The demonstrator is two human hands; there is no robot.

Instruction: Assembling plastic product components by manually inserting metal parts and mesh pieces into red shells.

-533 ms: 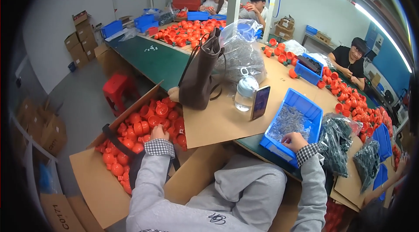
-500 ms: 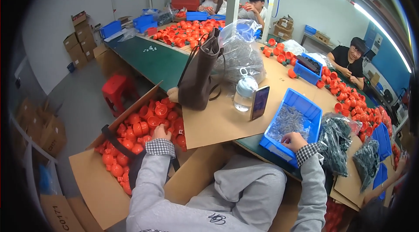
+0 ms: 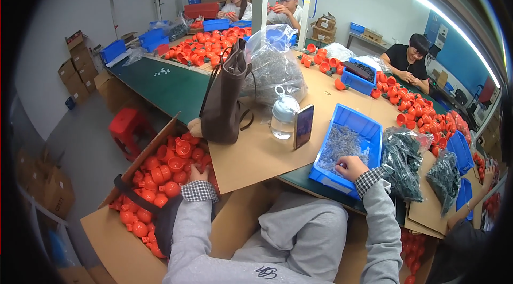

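Note:
My left hand [image 3: 198, 174] is down in a cardboard box of glossy red plastic parts [image 3: 172, 188], some round, some cup-shaped. Its fingers curl down onto one of these parts, mostly hidden under the hand. At the near end of a blue tray [image 3: 374, 142], my right hand [image 3: 351, 168] is pinched over a heap of small clear plastic pieces [image 3: 342, 143]. Whatever lies between those fingertips is too small to make out.
A brown bag [image 3: 223, 102], clear water bottle [image 3: 283, 115] and upright phone [image 3: 303, 127] stand on the cardboard-covered table. Bags of dark green parts [image 3: 403, 163] lie right of the tray. Red parts cover the far and right tables, where other people sit. A red stool [image 3: 130, 129] stands at left.
The whole view has shifted, so the table and box sit further left in it. My left hand stays in the box and my right hand stays at the tray, with its fingers drawn together.

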